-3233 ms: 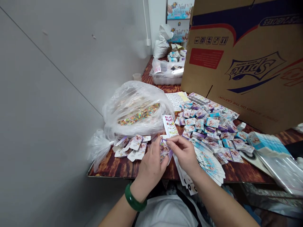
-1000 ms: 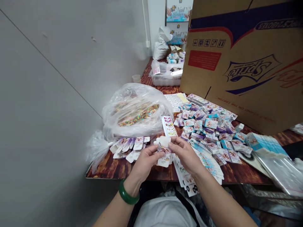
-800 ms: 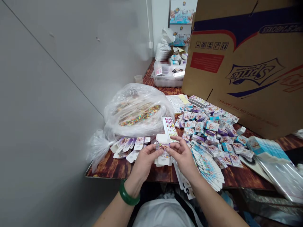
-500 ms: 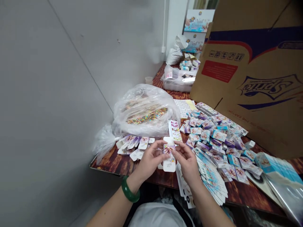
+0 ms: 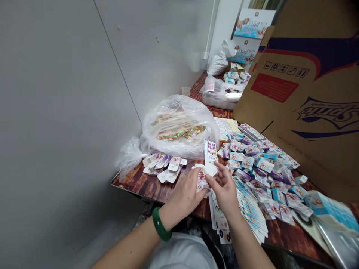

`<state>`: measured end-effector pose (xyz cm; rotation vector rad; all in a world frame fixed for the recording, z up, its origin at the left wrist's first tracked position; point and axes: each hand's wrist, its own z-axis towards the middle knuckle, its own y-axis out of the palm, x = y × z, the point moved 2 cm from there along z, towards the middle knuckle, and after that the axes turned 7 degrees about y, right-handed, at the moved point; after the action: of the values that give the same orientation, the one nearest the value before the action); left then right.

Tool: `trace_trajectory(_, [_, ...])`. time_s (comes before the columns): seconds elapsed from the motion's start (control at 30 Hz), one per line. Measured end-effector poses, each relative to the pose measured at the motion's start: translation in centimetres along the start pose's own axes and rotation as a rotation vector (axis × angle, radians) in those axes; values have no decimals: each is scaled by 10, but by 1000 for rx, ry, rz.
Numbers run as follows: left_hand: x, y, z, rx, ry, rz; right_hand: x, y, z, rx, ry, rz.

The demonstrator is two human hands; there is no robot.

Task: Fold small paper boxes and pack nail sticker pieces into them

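A small white and purple cardboard box (image 5: 201,182) with a picture of hands on it is held between my two hands above the near table edge, its white flaps sticking out at the top. My left hand (image 5: 185,187) is closed round its left side, a green bangle on the wrist. The fingers of my right hand (image 5: 226,188) pinch the box's right side near a flap. Just behind the box lies a sticker sheet (image 5: 210,149) with coloured nail patterns. Flattened boxes (image 5: 168,168) with white flaps lie left of my hands.
A clear plastic bag (image 5: 179,145) of tiny colourful pieces sits against the grey wall. Many folded small boxes (image 5: 249,163) are heaped to the right, beside fanned flat blue-and-white cards (image 5: 249,209). A large Sprite carton (image 5: 303,112) stands behind them. A plastic tray (image 5: 218,100) is farther back.
The box has gone from flat and upright between both hands to tilted, with its top flaps spread. My left hand now covers more of it. The view has swung slightly left.
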<state>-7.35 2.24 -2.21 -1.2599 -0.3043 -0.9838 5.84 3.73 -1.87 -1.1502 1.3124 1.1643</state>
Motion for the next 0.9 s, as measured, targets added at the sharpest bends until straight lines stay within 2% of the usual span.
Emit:
trace_trajectory(0.13, [-2, 3, -2, 33, 55, 135, -7, 0, -5, -13, -236, -281])
trace_trajectory(0.2, [-2, 1, -2, 41, 49, 161, -12, -2, -7, -11, -301, -314])
trace_trajectory(0.27, [-1, 0, -2, 48, 44, 191, -16, -3, -6, -39, -222, -233])
trace_trajectory(0.4, [3, -2, -1, 61, 85, 244, -21, -2, 1, -111, 44, 9])
trace_trajectory(0.53, [4, -2, 1, 89, 106, 249, -25, 0, 5, -109, 53, 90])
trace_trajectory(0.63, [2, -2, 2, 96, 92, 232, -26, 4, 2, -54, -71, 2])
trace_trajectory(0.73, [2, -4, 3, 113, 68, 139, -26, 9, -6, -12, -333, -197])
trace_trajectory(0.83, [2, -9, 5, 130, 50, 65, -22, 12, -12, -95, -502, -367])
trace_trajectory(0.9, [-2, -15, 8, 136, 30, 99, -16, 9, -10, -173, -479, -430])
